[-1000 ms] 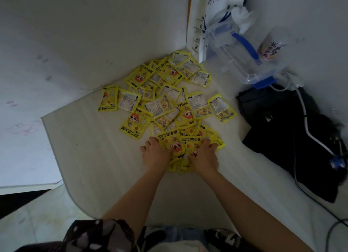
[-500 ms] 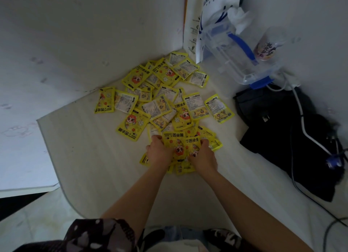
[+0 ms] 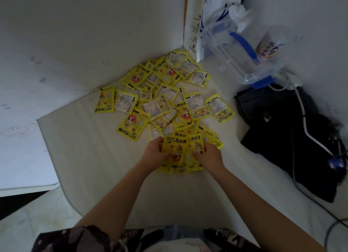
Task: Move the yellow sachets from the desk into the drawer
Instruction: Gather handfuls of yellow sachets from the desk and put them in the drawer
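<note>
My left hand and right hand clamp a bundle of yellow sachets between them at the near edge of the pile, long axes running away from me, print upside down. Beyond, loose sachets sprawl across the desk at every angle.

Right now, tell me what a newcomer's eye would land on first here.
The heap of yellow hand-warmer sachets spread over the pale desk toward the corner. Next, the left hand and right hand, each with a grip on the near bundle of sachets. A black bag lies right.
</note>
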Motion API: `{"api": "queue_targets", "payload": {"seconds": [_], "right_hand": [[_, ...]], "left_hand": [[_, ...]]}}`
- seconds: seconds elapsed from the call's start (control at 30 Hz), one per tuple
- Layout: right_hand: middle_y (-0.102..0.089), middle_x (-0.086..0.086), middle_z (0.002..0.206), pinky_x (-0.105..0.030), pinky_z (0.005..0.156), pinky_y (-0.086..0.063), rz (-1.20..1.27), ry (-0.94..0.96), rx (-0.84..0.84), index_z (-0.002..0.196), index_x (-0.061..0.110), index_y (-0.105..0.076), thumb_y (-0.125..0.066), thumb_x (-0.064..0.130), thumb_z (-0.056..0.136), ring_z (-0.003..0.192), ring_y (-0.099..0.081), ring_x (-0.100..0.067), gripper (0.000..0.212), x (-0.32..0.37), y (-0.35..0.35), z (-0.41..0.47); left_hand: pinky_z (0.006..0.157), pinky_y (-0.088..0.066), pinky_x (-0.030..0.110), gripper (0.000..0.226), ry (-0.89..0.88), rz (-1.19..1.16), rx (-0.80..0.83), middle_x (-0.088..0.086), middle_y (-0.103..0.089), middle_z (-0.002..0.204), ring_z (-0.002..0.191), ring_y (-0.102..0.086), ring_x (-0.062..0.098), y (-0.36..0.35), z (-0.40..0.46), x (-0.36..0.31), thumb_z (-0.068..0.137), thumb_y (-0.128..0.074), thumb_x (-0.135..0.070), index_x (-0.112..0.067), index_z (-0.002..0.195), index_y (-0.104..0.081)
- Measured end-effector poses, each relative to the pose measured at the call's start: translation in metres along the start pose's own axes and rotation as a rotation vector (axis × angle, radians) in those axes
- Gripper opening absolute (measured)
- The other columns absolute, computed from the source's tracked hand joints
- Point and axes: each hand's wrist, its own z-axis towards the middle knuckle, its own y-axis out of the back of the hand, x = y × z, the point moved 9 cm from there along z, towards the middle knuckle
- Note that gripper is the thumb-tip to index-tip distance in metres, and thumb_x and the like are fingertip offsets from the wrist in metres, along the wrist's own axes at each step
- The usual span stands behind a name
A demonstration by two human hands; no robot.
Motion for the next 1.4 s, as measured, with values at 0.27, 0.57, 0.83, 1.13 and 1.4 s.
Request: {"api": "queue_targets", "payload": {"seconds": [0.27,0.57,0.83,1.13,1.4], "right_hand": [[-0.067,-0.013,0.085,-0.043,0.074,-0.054,0.089,0.043,-0.044,0.086,0.007,-0.064,-0.066,0.025,0.086,0.082,-0.064,-0.031,0.018,0.029,0.039,0.031],[-0.048,-0.005,0.076,-0.033,0.063,-0.037,0.011,0.031,-0.020,0.096,0.003,-0.055,-0.060,0.026,0.090,0.077,-0.050,-0.026,0.024,0.074,0.024,0.081],[-0.052,-0.003,0.083,-0.031,0.065,-0.039,-0.041,-0.040,0.002,0.096,0.011,-0.054,-0.061,0.025,0.087,0.083,-0.053,-0.026,0.018,0.070,0.008,0.094],[-0.055,-0.012,0.099,-0.031,0.066,-0.039,0.068,-0.079,-0.062,0.113,0.006,-0.054,-0.056,0.020,0.089,0.081,-0.052,-0.026,0.028,0.057,0.020,0.078],[-0.063,-0.012,0.102,-0.031,0.068,-0.042,-0.020,-0.053,0.030,0.112,0.006,-0.059,-0.059,0.025,0.088,0.089,-0.061,-0.029,0.031,0.025,-0.008,0.033]], "left_hand": [[0.066,-0.044,0.032,0.015,-0.099,0.421,0.115,-0.004,-0.055,0.068,0.063,-0.050,0.012,0.027,0.003,0.001,0.081,-0.073,-0.025,-0.023,0.073,-0.060],[0.093,-0.041,0.035,0.036,-0.249,0.842,0.192,0.006,-0.054,0.122,0.110,-0.046,0.025,0.013,0.002,0.007,0.093,-0.056,-0.033,-0.017,0.125,-0.057],[0.093,-0.043,0.039,0.039,-0.353,0.974,0.108,0.001,-0.052,0.123,0.111,-0.045,0.027,0.009,-0.001,0.008,0.094,-0.050,-0.044,-0.020,0.125,-0.056],[0.105,-0.038,0.039,0.046,-0.393,1.013,0.132,-0.004,-0.040,0.142,0.131,-0.030,0.027,0.007,-0.012,0.013,0.092,-0.055,-0.039,-0.024,0.134,-0.051],[0.108,-0.033,0.041,0.042,-0.457,1.076,0.129,-0.010,-0.035,0.151,0.136,-0.027,0.030,-0.002,-0.019,0.007,0.094,-0.053,-0.036,-0.022,0.133,-0.053]]}}
